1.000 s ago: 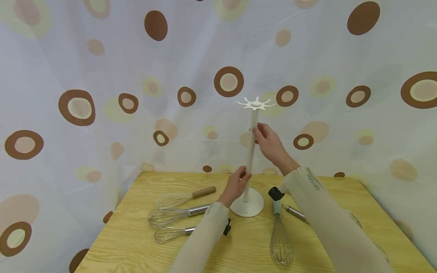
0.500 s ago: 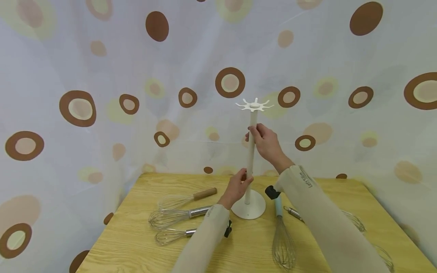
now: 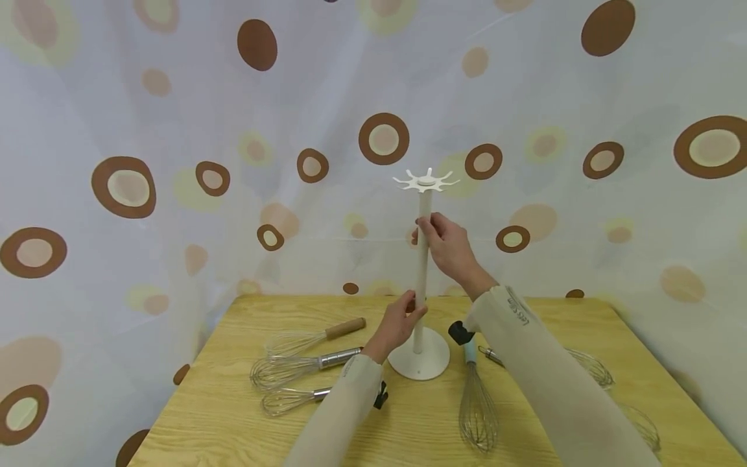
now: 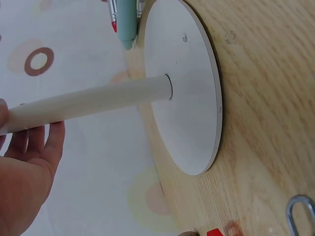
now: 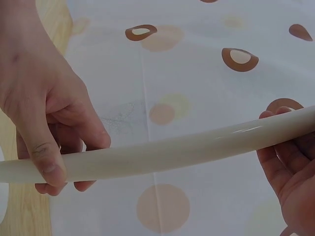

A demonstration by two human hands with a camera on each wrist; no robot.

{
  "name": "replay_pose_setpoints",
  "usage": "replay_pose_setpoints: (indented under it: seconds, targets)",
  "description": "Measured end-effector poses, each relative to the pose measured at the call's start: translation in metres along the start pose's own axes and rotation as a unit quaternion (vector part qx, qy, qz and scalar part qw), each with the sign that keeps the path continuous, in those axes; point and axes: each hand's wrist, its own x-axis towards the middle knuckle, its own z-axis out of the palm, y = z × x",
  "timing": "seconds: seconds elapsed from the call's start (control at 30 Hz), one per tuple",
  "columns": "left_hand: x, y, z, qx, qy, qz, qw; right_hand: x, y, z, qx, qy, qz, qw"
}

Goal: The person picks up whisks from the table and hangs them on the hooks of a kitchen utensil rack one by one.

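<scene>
A white stand has a round base (image 3: 419, 363) on the table, a tall pole (image 3: 422, 259) and a star-shaped top of curved hooks (image 3: 426, 181). My left hand (image 3: 397, 324) grips the pole's lower part, fingers and thumb around it. Higher up, below the hooks, my right hand (image 3: 452, 246) holds the same pole. In the right wrist view both hands curl round the pole (image 5: 172, 156). The left wrist view has the pole (image 4: 98, 102) entering the base (image 4: 187, 103), with the left hand (image 4: 29, 177) at its side. All the hooks are bare.
Left of the stand lie a wooden-handled whisk (image 3: 345, 329) and two steel-handled whisks (image 3: 335, 358). Right of it is a whisk with a light blue handle (image 3: 478, 408); more whisks (image 3: 592, 370) lie partly behind the right sleeve. A patterned curtain (image 3: 327, 97) hangs behind the table (image 3: 233, 428).
The stand's base has slid slightly towards me, and its pole leans less to the right. Both hands have kept their grip and moved with it. The view has shifted a little.
</scene>
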Motion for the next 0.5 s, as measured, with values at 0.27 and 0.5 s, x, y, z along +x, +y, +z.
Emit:
replay_pose_setpoints:
  seconds: [0.27, 0.5]
  targets:
    - [-0.01, 0.002, -0.001, 0.0, -0.007, -0.017, 0.9998, -0.009, -0.005, 0.002, -0.008, 0.0, 0.001, 1.0]
    - [-0.022, 0.007, 0.0, -0.005, -0.013, -0.023, 0.9996, -0.021, -0.012, 0.003, -0.019, 0.004, -0.02, 0.9996]
